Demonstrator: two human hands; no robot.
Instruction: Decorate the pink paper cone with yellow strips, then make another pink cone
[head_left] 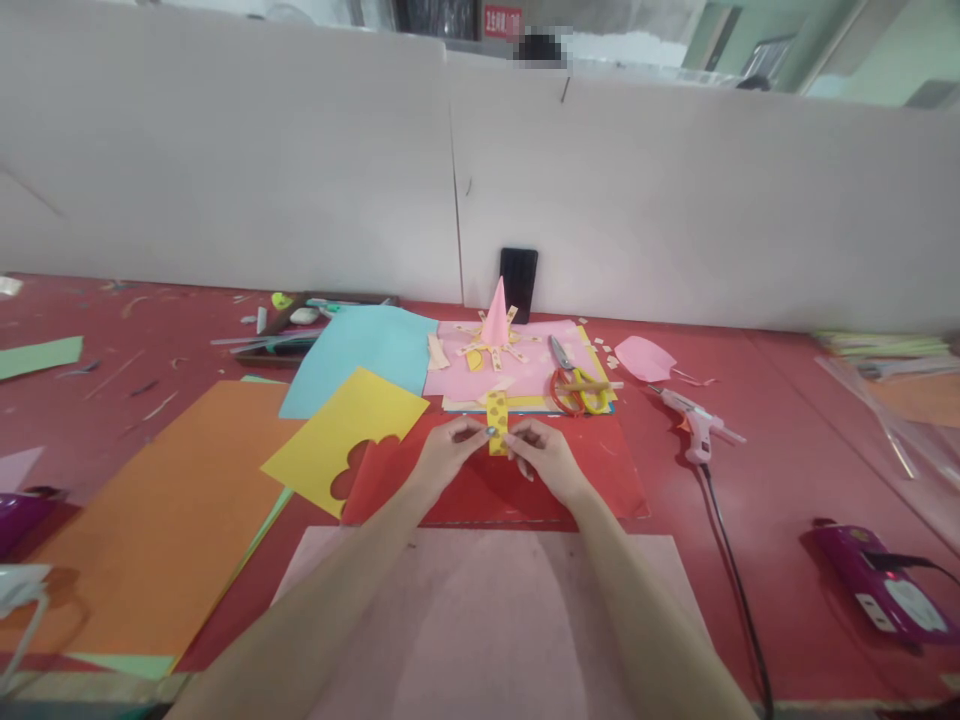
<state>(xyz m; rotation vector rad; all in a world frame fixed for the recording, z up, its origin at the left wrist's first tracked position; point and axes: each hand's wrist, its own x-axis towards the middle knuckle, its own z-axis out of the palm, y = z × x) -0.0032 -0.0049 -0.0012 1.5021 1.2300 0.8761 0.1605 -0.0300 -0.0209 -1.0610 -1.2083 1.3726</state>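
Note:
Between my two hands stands a small yellow paper strip [497, 412] with brown patterned shapes on it. My left hand [448, 450] pinches its left edge, and my right hand [546, 455] pinches its right edge. Under them lies a red paper sheet [465, 497]. Just beyond the strip, a pink paper cone [496, 318] stands upright with patterned strips fanned out around its base, on a pink sheet [450, 380]. Scissors [576, 385] with red and yellow handles lie to the right of the cone.
A pink glue gun [699, 425] with a black cord lies at the right, near a purple power box [885, 585]. Blue [367, 350], yellow [330, 430] and orange [172, 510] paper sheets lie at the left. A phone [518, 283] leans on the white partition [300, 170].

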